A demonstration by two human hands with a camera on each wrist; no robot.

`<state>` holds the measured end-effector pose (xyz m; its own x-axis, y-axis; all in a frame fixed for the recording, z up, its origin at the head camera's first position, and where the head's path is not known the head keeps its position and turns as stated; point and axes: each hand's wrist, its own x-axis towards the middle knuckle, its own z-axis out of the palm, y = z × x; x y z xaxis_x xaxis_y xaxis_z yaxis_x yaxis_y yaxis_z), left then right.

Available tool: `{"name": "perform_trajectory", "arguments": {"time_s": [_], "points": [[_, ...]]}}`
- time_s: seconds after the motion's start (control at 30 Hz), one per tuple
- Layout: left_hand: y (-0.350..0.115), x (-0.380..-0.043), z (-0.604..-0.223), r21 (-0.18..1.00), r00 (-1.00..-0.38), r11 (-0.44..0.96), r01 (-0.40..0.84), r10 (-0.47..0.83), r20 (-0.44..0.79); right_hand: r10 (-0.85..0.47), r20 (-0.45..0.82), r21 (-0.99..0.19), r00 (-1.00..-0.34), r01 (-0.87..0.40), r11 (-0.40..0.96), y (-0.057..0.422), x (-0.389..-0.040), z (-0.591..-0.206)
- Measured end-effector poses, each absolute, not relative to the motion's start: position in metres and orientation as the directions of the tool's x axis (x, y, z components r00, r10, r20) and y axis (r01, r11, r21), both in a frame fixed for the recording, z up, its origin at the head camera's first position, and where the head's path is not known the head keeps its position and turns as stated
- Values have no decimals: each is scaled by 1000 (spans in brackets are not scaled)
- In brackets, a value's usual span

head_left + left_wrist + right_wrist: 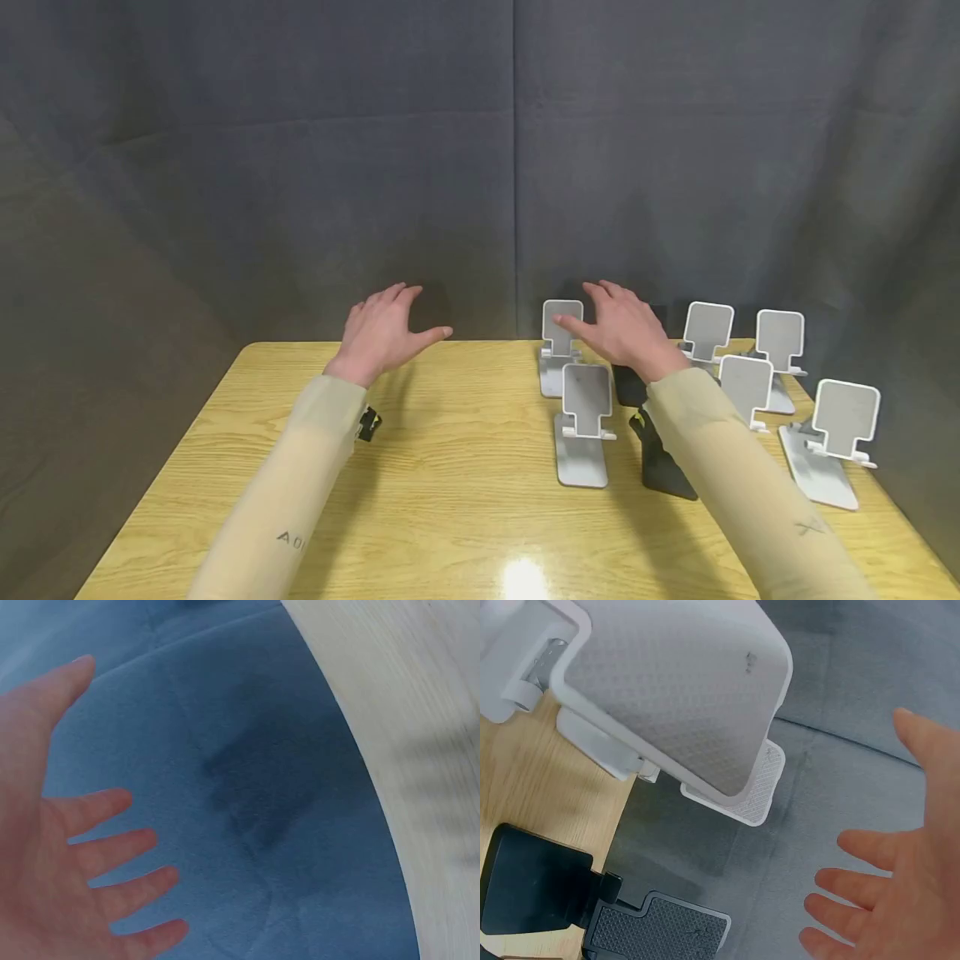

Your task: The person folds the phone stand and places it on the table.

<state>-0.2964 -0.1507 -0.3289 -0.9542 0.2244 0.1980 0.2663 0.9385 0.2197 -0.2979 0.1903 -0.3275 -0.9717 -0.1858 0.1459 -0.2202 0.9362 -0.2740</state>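
Observation:
My left hand (381, 332) is held out over the far left of the table, fingers spread and holding nothing. In the left wrist view its straight fingers (124, 851) stand apart against the cloth. My right hand (624, 327) reaches over a group of phone stands, thumb apart, also holding nothing. Nearest it is a white phone stand (562, 325) with a grey pad, partly overlapped by the thumb. Another white phone stand (587, 396) stands closer in front. A black phone stand (663, 467) is partly hidden under the right forearm, with a second black phone stand (656, 930) farther back.
More white phone stands stand on the right: one at the far side (708, 329), one beside it (780, 337), one behind the forearm (746, 385), one by the right edge (846, 417). A dark curtain (480, 208) hangs behind the wooden table (465, 467).

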Motion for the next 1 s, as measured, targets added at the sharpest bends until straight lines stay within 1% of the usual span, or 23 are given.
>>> {"name": "perform_trajectory", "arguments": {"time_s": [0.1,0.3,0.43,0.7,1.0], "points": [[-151,-292,-329,236,-945,928,288,237,224,-173,153,-294,-973,-212,932,191,-293,-327],[-146,-280,-334,255,-923,905,341,272,271,-104,170,-374,-980,-162,913,194,-278,-325],[-142,-271,-339,272,-914,888,370,294,280,-85,170,-400,-982,-148,904,197,-267,-328],[-134,-252,-353,309,-906,863,399,320,276,-82,158,-448,-984,-146,882,200,-249,-347],[-131,-233,-368,322,-897,845,426,349,270,-75,116,-567,-990,-128,814,195,-230,-370]]}}
